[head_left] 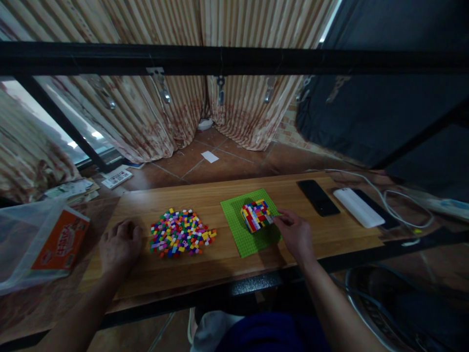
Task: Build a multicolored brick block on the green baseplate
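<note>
My right hand (293, 232) is pinched at the right edge of a block of small multicoloured toy bricks (256, 215). Whether a separate brick sits between its thumb and fingertips is too small to make out. That built block stands on a green studded baseplate (234, 220). To the left of the plate lies a loose pile of small bricks (179, 234) in many colours. My left hand (120, 243) rests palm down on the wooden board, just left of the pile, fingers loosely spread and holding nothing.
A black phone (318, 197) and a white power bank (358, 207) with a cable lie at the right. At the far left stands a clear plastic bin (22, 244) with an orange label. A dark metal bar (234, 61) crosses beyond the wooden board (176, 195).
</note>
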A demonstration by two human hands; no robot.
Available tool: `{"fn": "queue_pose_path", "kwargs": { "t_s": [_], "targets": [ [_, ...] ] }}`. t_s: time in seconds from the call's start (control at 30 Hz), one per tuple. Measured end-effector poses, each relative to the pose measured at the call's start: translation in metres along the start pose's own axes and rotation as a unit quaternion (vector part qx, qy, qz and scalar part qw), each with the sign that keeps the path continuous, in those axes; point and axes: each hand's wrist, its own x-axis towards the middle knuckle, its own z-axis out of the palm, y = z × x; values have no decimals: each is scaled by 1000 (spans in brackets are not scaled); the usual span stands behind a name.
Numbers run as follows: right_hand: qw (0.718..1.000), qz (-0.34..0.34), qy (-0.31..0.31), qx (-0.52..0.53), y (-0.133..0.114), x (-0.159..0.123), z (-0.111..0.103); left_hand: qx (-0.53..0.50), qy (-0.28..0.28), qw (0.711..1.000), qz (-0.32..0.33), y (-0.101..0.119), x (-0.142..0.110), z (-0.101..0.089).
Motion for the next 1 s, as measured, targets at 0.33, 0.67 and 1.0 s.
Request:
{"fn": "queue_pose_path", "kwargs": {
  "t_s": [0.33, 0.67, 1.0],
  "targets": [
    [998, -21, -18, -53, 2, 5, -2, 2, -17, 1000, -4, 4, 0, -5],
    [999, 14, 0, 46, 13, -6, -8, -6, -17, 1000, -10, 4, 0, -4],
    [993, -90, -75, -4, -13, -66, 16, -16, 0, 999, -32, 9, -4, -2]
  ]
}}
